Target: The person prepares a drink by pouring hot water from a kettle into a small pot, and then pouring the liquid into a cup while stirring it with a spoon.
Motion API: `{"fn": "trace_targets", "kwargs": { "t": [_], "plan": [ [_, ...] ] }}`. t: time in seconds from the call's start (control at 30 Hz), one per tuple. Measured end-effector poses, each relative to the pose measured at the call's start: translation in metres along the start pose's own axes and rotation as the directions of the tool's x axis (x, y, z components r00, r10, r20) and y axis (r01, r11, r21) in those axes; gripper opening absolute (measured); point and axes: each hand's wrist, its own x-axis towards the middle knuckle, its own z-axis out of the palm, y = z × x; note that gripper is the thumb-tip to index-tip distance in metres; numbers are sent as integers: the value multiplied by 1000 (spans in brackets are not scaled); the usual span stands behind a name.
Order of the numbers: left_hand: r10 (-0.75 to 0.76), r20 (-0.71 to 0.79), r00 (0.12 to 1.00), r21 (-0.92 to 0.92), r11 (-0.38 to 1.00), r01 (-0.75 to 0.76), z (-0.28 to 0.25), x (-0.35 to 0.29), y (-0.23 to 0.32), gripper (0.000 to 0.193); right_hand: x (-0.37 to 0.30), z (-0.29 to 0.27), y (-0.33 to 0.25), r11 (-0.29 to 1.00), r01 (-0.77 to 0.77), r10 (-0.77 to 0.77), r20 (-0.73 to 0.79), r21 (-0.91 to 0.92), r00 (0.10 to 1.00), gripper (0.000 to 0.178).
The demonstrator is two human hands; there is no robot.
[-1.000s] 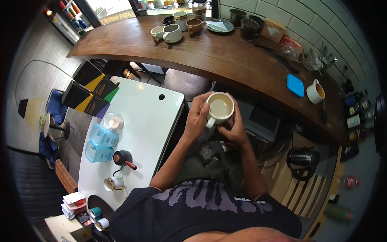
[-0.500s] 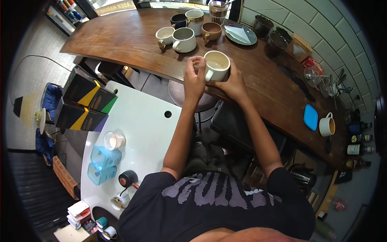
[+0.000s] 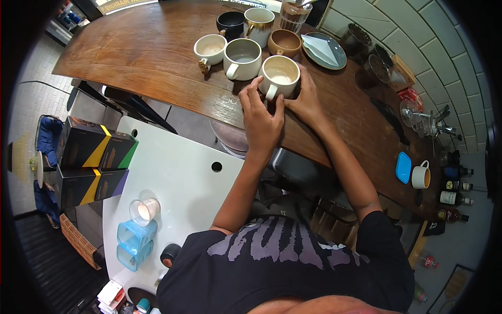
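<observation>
Both hands close around one cream mug, which stands on the wooden desk. Left hand cups its near side by the handle; right hand wraps the right wall. Judged: mug is set down among the other cups, release not yet done. Near and well left of the hands, on a white table: blue plastic box, clear cup. Further left, stacked black cartons with yellow, green and purple corner wedges. Just beyond the hands: grey-white mug, small cream cup, brown cup. Contents possibly residue; unclear.
</observation>
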Motion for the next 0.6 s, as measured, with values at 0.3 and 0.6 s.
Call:
{"fn": "trace_targets", "kwargs": {
  "t": [0.3, 0.6],
  "plan": [
    [66, 48, 997, 118, 990, -72, 3, -1, 0, 63, -5, 2, 3, 999, 13, -13, 6, -38, 1000, 105],
    [47, 66, 997, 129, 990, -55, 5, -1, 4, 70, -3, -1, -6, 994, 68, -67, -14, 81, 998, 103]
  ]
}}
